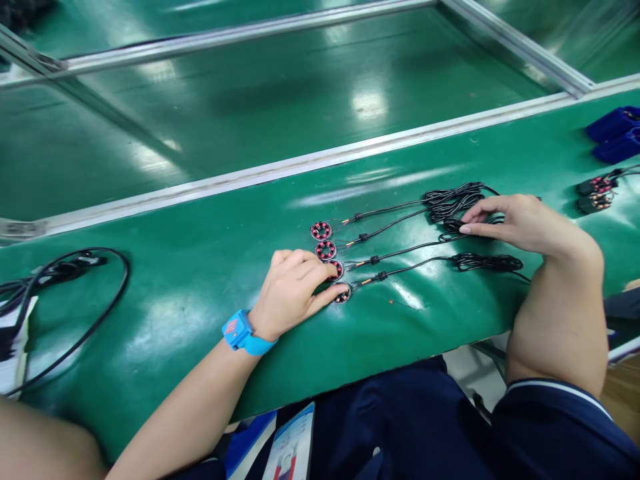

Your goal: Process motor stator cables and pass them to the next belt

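Observation:
Several small round motor stators with red windings, among them the farthest stator (321, 231) and the one below it (326, 251), lie in a slanting row on the green bench. My left hand (295, 287), wearing a blue wrist strap (245, 333), has its index finger on the third stator (336, 269) and its thumb on the nearest stator (343, 293). A black cable runs right from each. At their far ends, my right hand (515, 223) pinches a bundled black cable (453, 225) between thumb and fingers. Beside it lie another cable bundle (450, 200) and the nearest cable bundle (487, 262).
Blue parts (617, 133) and further wound stators (597, 193) sit at the right. A thick black cable (125, 273) loops at the left over white papers (17, 360). A metal rail (300, 167) borders the bench's far side. A small scrap (391, 302) lies near the front.

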`<action>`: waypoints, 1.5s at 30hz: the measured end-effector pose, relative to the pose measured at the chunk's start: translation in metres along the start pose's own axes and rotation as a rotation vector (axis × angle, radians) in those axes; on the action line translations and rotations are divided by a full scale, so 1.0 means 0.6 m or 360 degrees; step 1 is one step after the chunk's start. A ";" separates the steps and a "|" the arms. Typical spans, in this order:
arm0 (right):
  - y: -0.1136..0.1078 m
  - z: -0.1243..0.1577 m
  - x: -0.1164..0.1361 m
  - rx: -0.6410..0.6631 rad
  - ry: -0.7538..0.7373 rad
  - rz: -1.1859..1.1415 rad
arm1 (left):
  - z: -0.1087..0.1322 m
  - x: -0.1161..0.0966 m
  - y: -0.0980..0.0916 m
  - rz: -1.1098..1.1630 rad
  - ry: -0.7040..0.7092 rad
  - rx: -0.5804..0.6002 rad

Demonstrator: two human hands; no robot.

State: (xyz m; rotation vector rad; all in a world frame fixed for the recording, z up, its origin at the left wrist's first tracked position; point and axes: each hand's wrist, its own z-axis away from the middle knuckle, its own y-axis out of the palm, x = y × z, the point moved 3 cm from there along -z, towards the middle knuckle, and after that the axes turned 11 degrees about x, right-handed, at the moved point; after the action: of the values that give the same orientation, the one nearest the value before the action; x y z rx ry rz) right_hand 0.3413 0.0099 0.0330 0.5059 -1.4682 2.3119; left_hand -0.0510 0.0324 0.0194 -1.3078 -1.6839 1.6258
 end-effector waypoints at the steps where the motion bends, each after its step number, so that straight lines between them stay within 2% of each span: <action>1: 0.000 0.000 0.000 0.0002 -0.0003 0.0002 | 0.003 0.001 -0.001 0.0001 0.0019 0.0015; 5: -0.001 0.001 0.001 0.0023 -0.0034 0.0025 | 0.008 0.002 -0.003 -0.0063 0.0100 0.0051; 12: 0.000 -0.001 0.003 0.0004 -0.0053 0.0032 | 0.009 -0.013 -0.006 -0.0051 0.0324 -0.0172; 18: 0.001 0.000 0.003 -0.0014 -0.0086 0.0050 | 0.009 -0.034 -0.001 -0.0147 0.0441 -0.0121; 23: 0.001 0.001 0.002 -0.0012 -0.0127 0.0070 | 0.011 -0.033 0.006 -0.0105 0.0392 -0.0067; 29: 0.002 -0.002 -0.001 -0.0024 -0.0123 0.0068 | 0.013 -0.025 0.015 0.0176 0.0276 0.0059; 33: 0.001 -0.002 -0.005 -0.0044 -0.0156 0.0050 | 0.013 -0.022 0.017 0.0264 0.0279 0.0098; 42: 0.002 0.002 -0.001 -0.0064 -0.0181 0.0101 | 0.013 -0.016 0.009 0.0097 0.0320 -0.0040; 44: -0.002 0.006 0.004 -0.0165 -0.0176 0.0080 | 0.013 -0.017 0.006 0.0037 0.0317 -0.0129; 45: -0.006 0.008 0.006 -0.0280 -0.0173 0.0073 | 0.013 -0.016 0.004 0.0018 0.0291 -0.0205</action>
State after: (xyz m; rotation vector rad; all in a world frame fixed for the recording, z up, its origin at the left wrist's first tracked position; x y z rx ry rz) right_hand 0.3403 0.0073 0.0397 0.5609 -1.7327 2.1925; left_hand -0.0525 0.0196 0.0183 -1.4821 -1.6950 1.3770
